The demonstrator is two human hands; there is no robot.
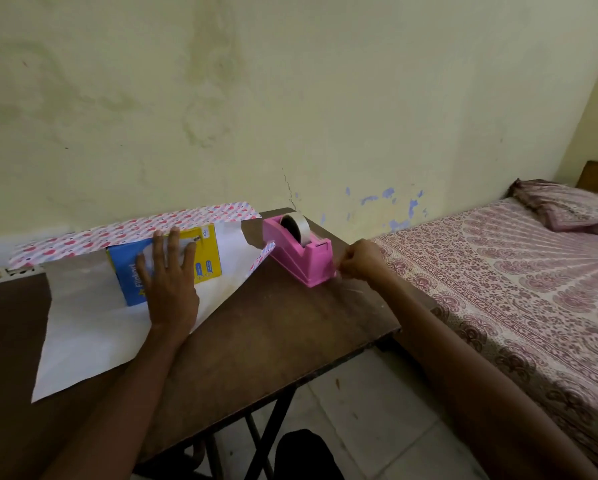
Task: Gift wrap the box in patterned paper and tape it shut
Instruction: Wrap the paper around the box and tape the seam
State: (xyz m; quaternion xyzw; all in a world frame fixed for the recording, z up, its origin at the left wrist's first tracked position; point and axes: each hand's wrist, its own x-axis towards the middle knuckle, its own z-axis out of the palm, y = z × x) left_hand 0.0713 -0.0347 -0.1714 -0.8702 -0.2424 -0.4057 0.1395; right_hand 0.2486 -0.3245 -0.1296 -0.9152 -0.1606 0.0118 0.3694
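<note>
My left hand (167, 271) lay flat on the box (209, 252), fingers spread and straight, pressing down and gripping nothing. The hand covered the middle of the box, so only its blue near-left part and yellow far-right part showed, and most of the print was too small or too covered to read.

The box sat on the white underside of the wrapping paper (93, 334), on the far left part of the table (273, 341). To the left the paper rose in a shadowed flap against the box and hid that side of it. The patterned face showed only along the far edge by the wall and at a turned-up corner on the right, just beside the pink tape dispenser (301, 261).

The tape roll (295, 227) stood half sunk in the dispenser. My right hand (360, 261) was at the dispenser's near right end, fingers bunched in a pinch. What they held was a tape strip (338, 272), clear and hard to make out, little more than a faint glossy streak.

The frame cut off the table's left and near parts. On the right, a bed (515, 289) with a patterned cover ran out of view.
</note>
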